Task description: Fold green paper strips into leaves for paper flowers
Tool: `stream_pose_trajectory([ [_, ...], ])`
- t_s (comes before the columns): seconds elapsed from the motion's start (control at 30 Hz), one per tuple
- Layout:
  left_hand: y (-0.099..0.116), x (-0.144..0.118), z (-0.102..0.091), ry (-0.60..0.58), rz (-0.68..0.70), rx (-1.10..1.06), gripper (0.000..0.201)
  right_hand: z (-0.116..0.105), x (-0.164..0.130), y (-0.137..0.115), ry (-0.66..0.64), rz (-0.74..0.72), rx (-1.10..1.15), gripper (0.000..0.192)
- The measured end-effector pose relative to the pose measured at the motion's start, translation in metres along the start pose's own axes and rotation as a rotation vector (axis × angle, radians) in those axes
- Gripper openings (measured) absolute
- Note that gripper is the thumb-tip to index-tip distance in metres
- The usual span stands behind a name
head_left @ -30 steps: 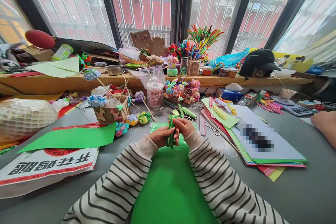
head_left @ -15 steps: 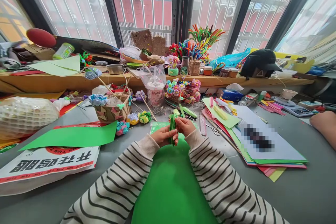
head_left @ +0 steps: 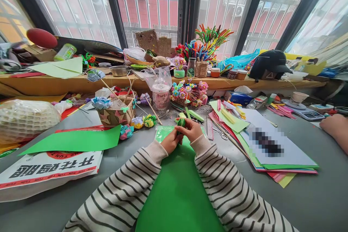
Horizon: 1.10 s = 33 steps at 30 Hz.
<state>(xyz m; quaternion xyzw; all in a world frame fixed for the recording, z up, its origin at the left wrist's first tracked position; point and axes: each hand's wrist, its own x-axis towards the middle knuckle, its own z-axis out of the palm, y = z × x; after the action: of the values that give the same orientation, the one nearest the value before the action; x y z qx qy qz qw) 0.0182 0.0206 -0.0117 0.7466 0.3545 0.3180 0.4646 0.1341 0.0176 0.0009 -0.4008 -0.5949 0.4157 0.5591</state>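
Left hand (head_left: 170,141) and right hand (head_left: 192,129) both curled closed, fingers pinching a ridged, layered green paper bundle (head_left: 181,122) above smooth green sheet (head_left: 181,192).

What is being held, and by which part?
A layered green bundle: the right hand grips it around its visible upper part; the left hand holds it lower down, exactly where is hidden.

The green bundle (head_left: 181,122) looks like thin, layered paper. The green sheet (head_left: 179,195) is smooth with a soft sheen; the grey tabletop (head_left: 312,203) is smooth and satin. The scissors (head_left: 219,133) are shiny metal, the drink cup (head_left: 161,98) smooth plastic, the cap (head_left: 270,62) matt cloth, the striped sleeves (head_left: 119,188) soft matt cloth.
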Motion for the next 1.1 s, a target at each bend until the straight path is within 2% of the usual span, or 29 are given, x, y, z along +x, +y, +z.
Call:
stream_pose_trajectory([
  [0.07, -0.002, 0.000, -0.003, -0.049, -0.038, -0.111, 0.015, 0.000, -0.001, -0.004, -0.017, 0.001, 0.021, 0.035],
  [0.17, -0.005, -0.001, -0.010, -0.213, -0.081, -0.390, 0.025, -0.001, -0.004, -0.008, -0.075, 0.044, 0.027, 0.029],
  [0.27, -0.008, -0.002, -0.020, -0.379, -0.145, -0.583, 0.033, -0.001, -0.005, -0.009, -0.133, 0.101, 0.038, 0.033],
  [0.33, -0.010, -0.002, -0.024, -0.417, -0.173, -0.615, 0.033, -0.001, -0.004, -0.008, -0.141, 0.092, 0.029, 0.039],
  [0.5, -0.016, 0.000, -0.024, -0.372, -0.201, -0.654, 0.031, -0.001, -0.004, -0.007, -0.114, 0.001, -0.075, 0.054],
  [0.6, -0.014, 0.001, -0.024, -0.315, -0.220, -0.637, 0.033, -0.002, -0.005, -0.008, -0.116, 0.000, -0.095, 0.045],
  [0.73, -0.005, 0.001, -0.026, -0.251, -0.255, -0.486, 0.031, -0.003, -0.006, -0.010, -0.145, 0.022, -0.085, 0.035],
  [0.93, 0.002, -0.002, -0.027, -0.153, -0.264, -0.283, 0.029, -0.002, -0.004, -0.007, -0.105, -0.073, -0.149, 0.048],
  [1.1, 0.005, -0.003, -0.027, -0.177, -0.273, -0.311, 0.027, -0.002, -0.004, -0.004, -0.112, -0.073, -0.171, 0.029],
])
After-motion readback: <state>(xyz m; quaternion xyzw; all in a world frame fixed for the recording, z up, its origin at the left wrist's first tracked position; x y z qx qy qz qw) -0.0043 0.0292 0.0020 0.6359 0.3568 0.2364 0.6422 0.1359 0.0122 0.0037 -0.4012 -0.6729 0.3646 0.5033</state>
